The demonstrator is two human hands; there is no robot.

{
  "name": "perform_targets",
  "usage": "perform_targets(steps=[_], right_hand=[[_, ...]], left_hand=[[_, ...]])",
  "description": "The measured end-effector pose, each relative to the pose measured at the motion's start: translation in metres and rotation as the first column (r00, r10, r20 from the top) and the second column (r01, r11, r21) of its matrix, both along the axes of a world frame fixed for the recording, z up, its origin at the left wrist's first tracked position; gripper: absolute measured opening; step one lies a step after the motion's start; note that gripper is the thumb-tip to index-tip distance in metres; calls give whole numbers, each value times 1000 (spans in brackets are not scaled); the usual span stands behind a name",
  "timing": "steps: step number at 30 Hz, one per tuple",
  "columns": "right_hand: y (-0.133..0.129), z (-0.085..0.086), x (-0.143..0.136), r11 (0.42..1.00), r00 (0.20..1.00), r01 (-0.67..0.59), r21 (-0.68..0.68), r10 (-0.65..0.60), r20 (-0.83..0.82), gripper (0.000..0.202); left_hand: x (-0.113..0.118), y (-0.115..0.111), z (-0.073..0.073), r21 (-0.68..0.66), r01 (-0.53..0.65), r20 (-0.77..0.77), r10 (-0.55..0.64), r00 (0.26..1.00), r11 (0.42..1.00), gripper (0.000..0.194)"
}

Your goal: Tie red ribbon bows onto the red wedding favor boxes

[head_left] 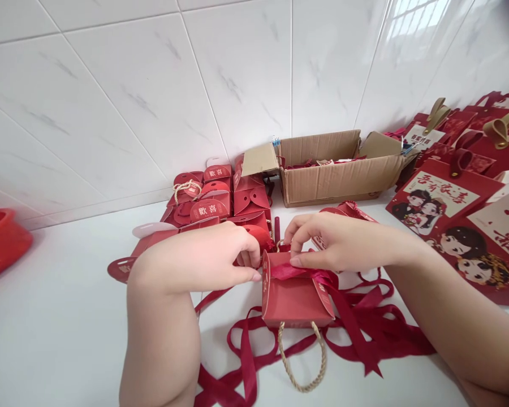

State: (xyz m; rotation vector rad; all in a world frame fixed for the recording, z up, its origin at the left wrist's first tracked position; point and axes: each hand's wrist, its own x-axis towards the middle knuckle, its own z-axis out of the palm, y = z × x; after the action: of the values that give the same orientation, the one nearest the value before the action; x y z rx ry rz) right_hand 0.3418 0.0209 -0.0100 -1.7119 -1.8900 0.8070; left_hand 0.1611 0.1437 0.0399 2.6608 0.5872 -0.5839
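Observation:
A small red gift box [297, 299] lies on the white table in front of me, with its twisted rope handle [302, 387] towards me. Wine-red satin ribbon [286, 271] crosses its top and trails off to the right. My right hand [322, 240] is above the box, thumb and fingertips closed on the ribbon. At the box's left edge is my left hand [229, 254], with fingers curled and thumb close to them; what they hold, if anything, is hidden. More loose ribbon [246, 367] lies in loops around and under the box.
Several red gift boxes [210, 209] stand grouped behind my left hand. An open cardboard box [335, 183] with red items inside is against the tiled wall. Red gift bags [435, 189] crowd the right side. A red plastic container [4, 243] sits at the far left.

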Motion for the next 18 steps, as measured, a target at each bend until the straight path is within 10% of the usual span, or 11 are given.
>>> perform_targets(steps=[12, 18], right_hand=[[4, -5, -9, 998, 1000, 8, 63, -8, -6, 20], [-17, 19, 10, 982, 979, 185, 35, -187, 77, 29]], left_hand=[[0, -1, -1, -32, 43, 55, -42, 998, 999, 21], [-16, 10, 10, -104, 49, 494, 9, 869, 993, 28]])
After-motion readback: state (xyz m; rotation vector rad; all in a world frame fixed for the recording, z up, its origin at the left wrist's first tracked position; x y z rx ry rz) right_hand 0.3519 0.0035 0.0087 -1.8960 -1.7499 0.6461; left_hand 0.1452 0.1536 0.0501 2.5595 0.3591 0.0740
